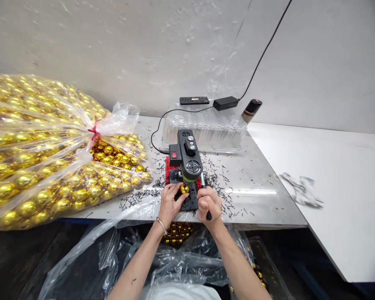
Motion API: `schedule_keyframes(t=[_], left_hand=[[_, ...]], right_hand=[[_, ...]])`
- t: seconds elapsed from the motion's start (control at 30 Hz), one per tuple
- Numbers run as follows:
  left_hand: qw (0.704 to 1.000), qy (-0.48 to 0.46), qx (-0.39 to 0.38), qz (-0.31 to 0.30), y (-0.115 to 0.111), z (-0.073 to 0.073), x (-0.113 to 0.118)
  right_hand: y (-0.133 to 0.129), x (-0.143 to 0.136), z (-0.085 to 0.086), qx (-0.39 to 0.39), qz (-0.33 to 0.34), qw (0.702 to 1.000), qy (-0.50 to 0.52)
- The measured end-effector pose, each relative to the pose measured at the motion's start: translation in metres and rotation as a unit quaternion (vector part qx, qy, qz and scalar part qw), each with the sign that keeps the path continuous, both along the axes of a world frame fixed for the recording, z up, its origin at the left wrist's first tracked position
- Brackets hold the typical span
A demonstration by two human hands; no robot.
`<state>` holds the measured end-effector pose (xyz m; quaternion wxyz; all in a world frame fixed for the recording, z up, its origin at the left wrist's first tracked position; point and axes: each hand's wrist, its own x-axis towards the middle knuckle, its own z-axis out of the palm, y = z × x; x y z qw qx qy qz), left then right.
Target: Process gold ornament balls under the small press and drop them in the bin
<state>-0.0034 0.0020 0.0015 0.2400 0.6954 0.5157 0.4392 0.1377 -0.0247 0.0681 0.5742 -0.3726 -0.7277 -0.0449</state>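
A small black drill press (190,155) with a red switch stands on the metal table. Between the thumb and fingers of my left hand (170,203) is a shiny gold ball (184,189), held just below the machine's head. My right hand (209,204) is wrapped round the machine's lever (203,181), whose black end sticks out below the fist. Small dark shavings (228,193) lie scattered around the machine's base.
Large clear bags of gold balls (28,179) cover the left side. Behind the machine are a clear plastic case (218,139), a black adapter (226,103) with its cable, and a dark-capped can (251,110). White gloves (303,191) lie at right. Open plastic bagging (187,264) hangs below the edge.
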Motion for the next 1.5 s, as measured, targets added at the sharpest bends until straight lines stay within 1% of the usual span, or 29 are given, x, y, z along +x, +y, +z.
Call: schedule_keyframes(t=[0.07, 0.3, 0.4, 0.47, 0.53, 0.6, 0.67, 0.73, 0.8, 0.83, 0.9, 0.97, 1.0, 1.07, 1.1, 1.13, 1.17, 1.2, 1.23, 1.27, 1.3, 1.33, 1.37, 1.4, 1.43, 1.47, 1.5], left_hand=[[1.0, 0.001, 0.002, 0.001, 0.0, 0.0, 0.0], [1.0, 0.016, 0.022, 0.006, -0.001, 0.001, 0.001], [0.999, 0.018, 0.032, 0.008, 0.0, 0.0, 0.001], [0.999, 0.017, 0.038, 0.009, 0.0, 0.0, 0.0], [0.999, 0.013, 0.04, 0.008, 0.001, -0.001, 0.001], [0.999, 0.008, 0.041, 0.008, 0.003, -0.001, 0.001], [0.999, 0.001, 0.041, 0.009, 0.004, 0.001, 0.002], [0.998, -0.007, 0.052, 0.018, 0.001, 0.007, 0.002], [0.996, -0.006, 0.079, 0.028, -0.009, 0.013, 0.0], [0.995, 0.002, 0.096, 0.02, -0.019, 0.015, -0.003], [0.991, 0.034, 0.124, -0.034, -0.045, 0.016, -0.011], [0.981, 0.085, 0.131, -0.115, -0.075, 0.01, -0.02], [0.977, 0.115, 0.117, -0.135, -0.089, 0.005, -0.025], [0.974, 0.149, 0.103, -0.135, -0.107, -0.004, -0.033], [0.974, 0.155, 0.094, -0.133, -0.11, -0.005, -0.037], [0.976, 0.152, 0.087, -0.129, -0.107, -0.003, -0.042], [0.979, 0.144, 0.081, -0.122, -0.1, 0.003, -0.048], [0.982, 0.134, 0.076, -0.106, -0.089, 0.012, -0.055], [0.986, 0.127, 0.073, -0.078, -0.073, 0.024, -0.062], [0.988, 0.127, 0.081, -0.028, -0.054, 0.037, -0.071], [0.985, 0.144, 0.084, 0.036, -0.032, 0.05, -0.08], [0.977, 0.175, 0.081, 0.094, -0.009, 0.063, -0.088], [0.963, 0.221, 0.06, 0.142, 0.014, 0.073, -0.097], [0.945, 0.281, 0.028, 0.165, 0.037, 0.082, -0.103], [0.921, 0.351, -0.013, 0.168, 0.058, 0.088, -0.109], [0.897, 0.413, -0.051, 0.15, 0.077, 0.092, -0.113], [0.885, 0.438, -0.069, 0.139, 0.093, 0.094, -0.115]], right_hand=[[0.002, -0.001, -0.006, 0.011, -0.003, 1.0, 0.009], [0.006, -0.005, -0.018, 0.043, -0.005, 0.998, 0.05], [0.007, -0.004, -0.023, 0.05, -0.014, 0.998, 0.018], [0.006, -0.003, -0.023, 0.052, -0.008, 0.999, -0.015], [0.005, -0.004, -0.018, 0.051, 0.001, 0.999, -0.016], [0.003, -0.005, -0.003, 0.034, 0.016, 0.999, 0.014], [0.0, -0.006, 0.019, 0.006, 0.035, 0.998, 0.051], [-0.002, -0.007, 0.044, -0.031, 0.034, 0.995, 0.085], [-0.004, -0.007, 0.066, -0.081, 0.029, 0.992, 0.09], [-0.005, -0.007, 0.073, -0.096, 0.028, 0.991, 0.088], [-0.006, -0.007, 0.079, -0.109, 0.028, 0.99, 0.082], [-0.008, -0.006, 0.077, -0.103, 0.034, 0.991, 0.079], [-0.008, -0.006, 0.073, -0.096, 0.037, 0.992, 0.076], [-0.008, -0.007, 0.064, -0.08, 0.045, 0.993, 0.074], [-0.008, -0.007, 0.061, -0.074, 0.047, 0.993, 0.077], [-0.008, -0.007, 0.058, -0.07, 0.046, 0.993, 0.081], [-0.007, -0.008, 0.056, -0.067, 0.045, 0.993, 0.086], [-0.007, -0.008, 0.056, -0.065, 0.045, 0.993, 0.087], [-0.007, -0.008, 0.056, -0.064, 0.046, 0.993, 0.087], [-0.007, -0.008, 0.056, -0.064, 0.049, 0.993, 0.085], [-0.007, -0.008, 0.057, -0.065, 0.052, 0.993, 0.083], [-0.007, -0.008, 0.058, -0.067, 0.053, 0.993, 0.082], [-0.007, -0.008, 0.058, -0.069, 0.053, 0.993, 0.082], [-0.007, -0.008, 0.059, -0.071, 0.051, 0.993, 0.084], [-0.006, -0.008, 0.059, -0.073, 0.047, 0.992, 0.087], [-0.006, -0.008, 0.059, -0.073, 0.043, 0.992, 0.089], [-0.006, -0.008, 0.059, -0.073, 0.04, 0.992, 0.09]])
